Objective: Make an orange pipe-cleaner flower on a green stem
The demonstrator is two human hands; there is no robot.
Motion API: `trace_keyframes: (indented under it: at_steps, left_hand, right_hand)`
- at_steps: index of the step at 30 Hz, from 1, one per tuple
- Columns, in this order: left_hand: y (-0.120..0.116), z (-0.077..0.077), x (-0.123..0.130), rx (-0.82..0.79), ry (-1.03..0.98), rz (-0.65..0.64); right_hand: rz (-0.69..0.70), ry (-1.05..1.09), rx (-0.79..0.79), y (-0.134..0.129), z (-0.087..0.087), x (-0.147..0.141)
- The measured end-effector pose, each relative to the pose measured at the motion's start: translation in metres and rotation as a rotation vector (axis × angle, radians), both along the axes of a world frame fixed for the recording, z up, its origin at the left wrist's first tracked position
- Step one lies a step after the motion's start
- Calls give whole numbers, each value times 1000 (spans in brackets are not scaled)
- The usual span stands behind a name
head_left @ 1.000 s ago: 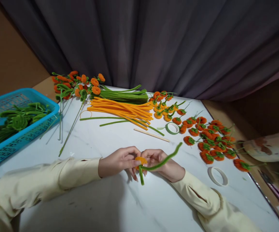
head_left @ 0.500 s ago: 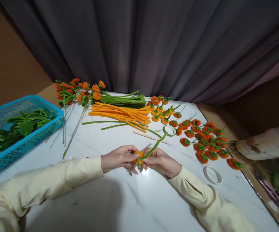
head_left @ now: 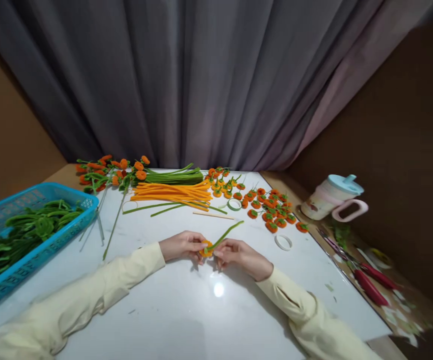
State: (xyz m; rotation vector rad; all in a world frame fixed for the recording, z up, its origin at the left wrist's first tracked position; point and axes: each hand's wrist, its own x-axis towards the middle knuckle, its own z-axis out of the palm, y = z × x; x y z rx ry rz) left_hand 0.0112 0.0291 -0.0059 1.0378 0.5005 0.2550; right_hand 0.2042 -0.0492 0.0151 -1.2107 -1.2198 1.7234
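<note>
My left hand [head_left: 183, 246] pinches a small yellow-orange flower [head_left: 206, 250] of fuzzy pipe cleaner between thumb and fingers, above the white tabletop. From the flower's middle a green pipe cleaner [head_left: 228, 234] sticks out up and to the right. Close to the flower's right side is my right hand [head_left: 244, 257], its thumb and fingers pressed together. The green piece passes just above those fingertips; whether they grip a part of it is hidden. Beyond the hands lie a thin wooden stick [head_left: 213, 215], loose yellow-orange pipe cleaners [head_left: 171, 192] and a bundle of green pipe cleaners [head_left: 175, 176].
At left stands a blue basket [head_left: 92, 201] with green leaf pieces [head_left: 46, 222]. Stemmed orange flowers [head_left: 140, 175] lie at the back left, several finished flower heads [head_left: 271, 202] at right. Nearby are tape rolls [head_left: 283, 243], a lidded cup [head_left: 323, 200] and red-handled pliers [head_left: 370, 287].
My view has tilted up, bringing the whole cup and the pliers into sight. My right fingers have drawn slightly away from the flower, which stays in my left hand.
</note>
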Motion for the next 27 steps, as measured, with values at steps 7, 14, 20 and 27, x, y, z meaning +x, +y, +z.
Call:
trace_keyframes:
  at_steps: [7,14,20,27]
  left_hand:
    - [-1,0,0,47,-30,58]
    - [-3,-3,-3,60,-88,126]
    - [-6,0,-4,49,-128,148]
    - [-11,10,1,324,-13,322]
  right_hand:
    - [-133,-500,494,-82,24,-8]
    - [-312,-668,631,-85,-18,-13]
    - [-179,-796,812,-89,-16,-13]
    - [-69,-897,898,-92,-20,-12]
